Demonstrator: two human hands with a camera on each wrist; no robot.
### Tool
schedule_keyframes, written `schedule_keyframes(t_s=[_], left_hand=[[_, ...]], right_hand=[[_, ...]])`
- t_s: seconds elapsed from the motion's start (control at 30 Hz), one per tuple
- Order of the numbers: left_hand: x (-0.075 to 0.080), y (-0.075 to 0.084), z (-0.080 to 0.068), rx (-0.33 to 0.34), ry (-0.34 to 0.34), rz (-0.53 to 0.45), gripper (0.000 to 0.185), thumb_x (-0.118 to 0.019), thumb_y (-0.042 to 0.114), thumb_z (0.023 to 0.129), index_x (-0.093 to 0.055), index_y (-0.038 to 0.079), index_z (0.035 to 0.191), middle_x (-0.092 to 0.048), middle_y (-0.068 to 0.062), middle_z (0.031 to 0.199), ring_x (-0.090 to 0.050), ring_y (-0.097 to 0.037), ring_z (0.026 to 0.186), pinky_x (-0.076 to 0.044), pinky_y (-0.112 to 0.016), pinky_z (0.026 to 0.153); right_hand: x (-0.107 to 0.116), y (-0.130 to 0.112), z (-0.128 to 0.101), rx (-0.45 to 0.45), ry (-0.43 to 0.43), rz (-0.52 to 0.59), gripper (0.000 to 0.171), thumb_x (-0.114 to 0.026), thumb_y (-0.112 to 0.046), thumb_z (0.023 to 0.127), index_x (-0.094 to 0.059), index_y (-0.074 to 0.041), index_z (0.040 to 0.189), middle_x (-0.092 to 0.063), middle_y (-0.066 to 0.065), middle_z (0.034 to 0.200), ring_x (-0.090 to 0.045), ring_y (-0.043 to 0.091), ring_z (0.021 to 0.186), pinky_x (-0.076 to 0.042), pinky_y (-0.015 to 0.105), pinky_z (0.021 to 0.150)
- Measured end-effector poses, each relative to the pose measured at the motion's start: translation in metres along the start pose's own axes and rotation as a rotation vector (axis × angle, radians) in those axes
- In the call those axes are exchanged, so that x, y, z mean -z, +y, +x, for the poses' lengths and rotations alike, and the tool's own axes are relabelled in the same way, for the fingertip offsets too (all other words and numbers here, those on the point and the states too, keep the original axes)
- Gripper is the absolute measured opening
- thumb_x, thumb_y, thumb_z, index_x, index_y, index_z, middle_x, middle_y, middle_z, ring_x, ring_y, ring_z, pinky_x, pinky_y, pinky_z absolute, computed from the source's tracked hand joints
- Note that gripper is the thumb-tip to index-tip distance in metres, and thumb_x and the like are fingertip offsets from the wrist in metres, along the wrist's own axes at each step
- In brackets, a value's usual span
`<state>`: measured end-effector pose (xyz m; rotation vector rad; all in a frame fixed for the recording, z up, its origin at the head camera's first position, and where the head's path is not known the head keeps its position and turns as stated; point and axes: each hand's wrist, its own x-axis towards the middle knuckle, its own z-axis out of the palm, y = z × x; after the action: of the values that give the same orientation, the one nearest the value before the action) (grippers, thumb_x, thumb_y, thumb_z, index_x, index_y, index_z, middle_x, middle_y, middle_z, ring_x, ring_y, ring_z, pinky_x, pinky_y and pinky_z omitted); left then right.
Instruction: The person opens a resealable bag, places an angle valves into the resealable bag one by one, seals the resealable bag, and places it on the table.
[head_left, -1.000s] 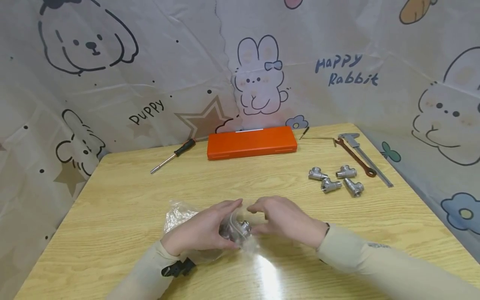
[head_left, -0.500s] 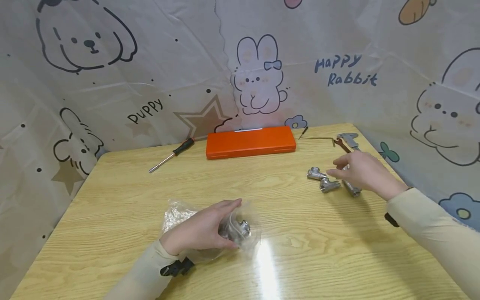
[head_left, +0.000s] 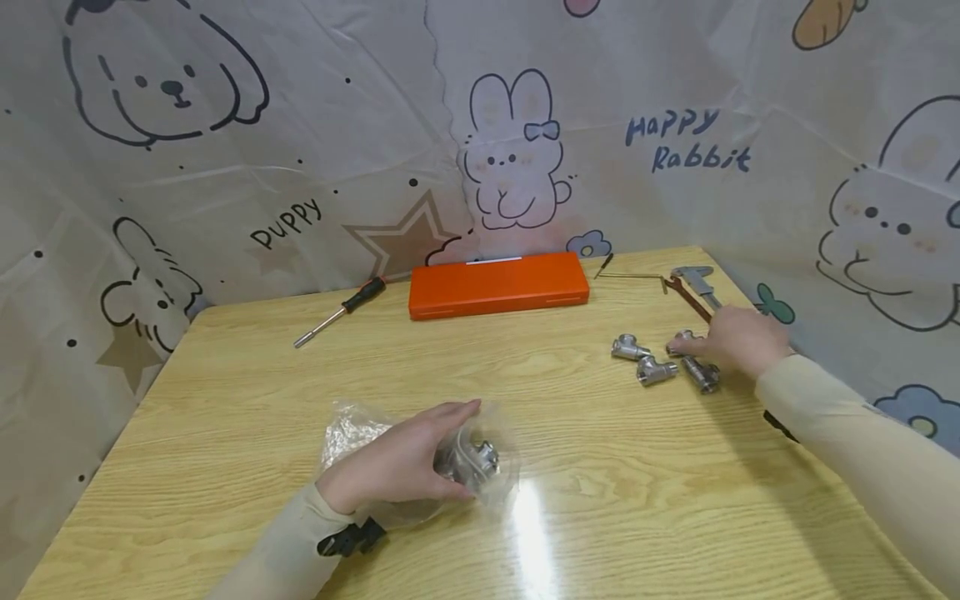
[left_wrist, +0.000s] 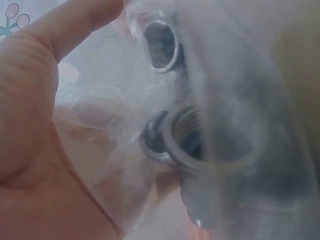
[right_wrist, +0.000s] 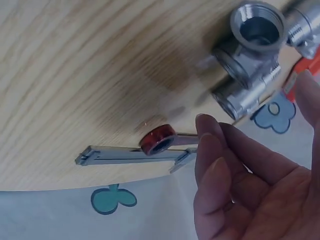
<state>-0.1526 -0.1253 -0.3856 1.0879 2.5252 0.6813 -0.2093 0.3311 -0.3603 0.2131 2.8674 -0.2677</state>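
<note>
My left hand (head_left: 401, 457) holds a clear plastic bag (head_left: 351, 432) at its mouth, thumb and fingers spread around it. Inside the bag is a shiny metal tee fitting (head_left: 487, 457); more threaded openings (left_wrist: 162, 46) show through the plastic in the left wrist view. At the right of the table, my right hand (head_left: 748, 340) is over a group of silver tee fittings (head_left: 657, 371). Its fingertips are by the rear tee (head_left: 684, 337), partly covering it. In the right wrist view, thumb and fingers (right_wrist: 210, 135) stand apart, with nothing visibly gripped.
Behind my right hand lie a reddish-brown wrench (head_left: 690, 302), a vernier caliper (head_left: 697, 281) and a thin hex key (head_left: 633, 276). An orange-red case (head_left: 498, 289) sits at the table's back edge, with a black-handled screwdriver (head_left: 341, 312) to its left. A printed cloth hangs behind.
My right hand has left the bag's mouth, moved right to the tee fittings and lowered over the rear one. My left hand stays on the bag.
</note>
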Motion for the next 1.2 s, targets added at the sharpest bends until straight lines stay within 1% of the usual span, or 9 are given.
schedule_keyframes(t_s=[0.17,0.37,0.63,0.77,0.87,0.93,1.07,1.13,1.2], left_hand=[[0.000,0.000,0.000,-0.006,0.001,0.011,0.102,-0.084,0.043,0.078,-0.028,0.011,0.157,-0.032,-0.004,0.158,-0.036,-0.024,0.140,-0.037,-0.044,0.111],[-0.001,0.000,0.000,-0.019,0.004,0.023,0.102,-0.084,0.043,0.078,-0.028,0.010,0.157,-0.032,-0.004,0.158,-0.036,-0.023,0.140,-0.037,-0.043,0.111],[0.000,0.000,0.000,-0.011,-0.005,0.014,0.101,-0.083,0.043,0.079,-0.027,0.012,0.157,-0.031,-0.004,0.158,-0.035,-0.023,0.141,-0.036,-0.043,0.111],[0.000,0.002,0.000,-0.009,-0.014,0.012,0.101,-0.083,0.042,0.079,-0.027,0.011,0.157,-0.030,-0.004,0.159,-0.034,-0.024,0.142,-0.036,-0.043,0.112],[0.000,0.001,0.000,-0.016,-0.008,0.024,0.102,-0.083,0.042,0.079,-0.027,0.009,0.157,-0.030,-0.005,0.159,-0.034,-0.023,0.142,-0.035,-0.042,0.112],[0.000,0.001,0.000,-0.016,0.000,0.029,0.103,-0.084,0.043,0.078,-0.028,0.009,0.157,-0.031,-0.005,0.159,-0.034,-0.023,0.141,-0.034,-0.042,0.113],[0.000,0.001,0.002,-0.008,0.009,0.027,0.104,-0.084,0.044,0.076,-0.028,0.008,0.156,-0.031,-0.005,0.158,-0.035,-0.025,0.141,-0.033,-0.043,0.113],[-0.001,0.001,0.002,-0.003,0.007,0.022,0.104,-0.084,0.044,0.076,-0.029,0.009,0.156,-0.031,-0.005,0.158,-0.035,-0.025,0.141,-0.033,-0.043,0.113],[-0.001,0.000,0.002,-0.001,0.006,0.019,0.104,-0.084,0.045,0.076,-0.029,0.009,0.156,-0.032,-0.005,0.158,-0.035,-0.026,0.141,-0.033,-0.044,0.113]], right_hand=[[-0.006,-0.006,0.005,-0.025,0.002,-0.025,0.068,-0.061,-0.070,0.084,-0.061,-0.002,0.077,-0.053,0.010,0.069,-0.050,0.025,0.059,-0.040,0.035,0.052],[-0.010,-0.010,0.010,-0.049,0.026,-0.026,0.060,-0.064,-0.063,0.085,-0.060,-0.005,0.069,-0.054,0.010,0.067,-0.052,0.025,0.058,-0.042,0.034,0.050],[-0.014,-0.006,0.018,0.057,0.101,0.057,0.045,-0.072,-0.045,0.084,-0.057,-0.006,0.065,-0.055,0.011,0.066,-0.051,0.025,0.057,-0.043,0.036,0.048],[-0.012,-0.003,0.017,0.139,0.203,0.085,0.049,-0.072,-0.041,0.085,-0.068,0.007,0.093,-0.064,0.021,0.082,-0.057,0.030,0.066,-0.048,0.043,0.056],[-0.006,-0.011,0.006,0.195,0.246,0.125,0.068,-0.071,-0.043,0.086,-0.061,0.013,0.123,-0.067,0.030,0.105,-0.057,0.030,0.066,-0.047,0.043,0.058],[0.000,-0.023,-0.008,0.235,0.246,0.162,0.072,-0.072,-0.043,0.086,-0.057,0.012,0.130,-0.065,0.031,0.114,-0.056,0.027,0.064,-0.046,0.041,0.057],[0.001,-0.056,-0.043,0.372,0.257,0.196,0.066,-0.077,-0.038,0.084,-0.060,0.006,0.131,-0.067,0.025,0.113,-0.061,0.027,0.074,-0.051,0.040,0.062],[-0.006,-0.073,-0.060,0.462,0.276,0.191,0.062,-0.080,-0.035,0.081,-0.064,0.003,0.127,-0.069,0.018,0.106,-0.063,0.026,0.084,-0.054,0.040,0.067],[-0.016,-0.089,-0.073,0.553,0.295,0.196,0.058,-0.083,-0.033,0.079,-0.067,0.002,0.122,-0.070,0.013,0.102,-0.064,0.023,0.084,-0.055,0.037,0.067]])
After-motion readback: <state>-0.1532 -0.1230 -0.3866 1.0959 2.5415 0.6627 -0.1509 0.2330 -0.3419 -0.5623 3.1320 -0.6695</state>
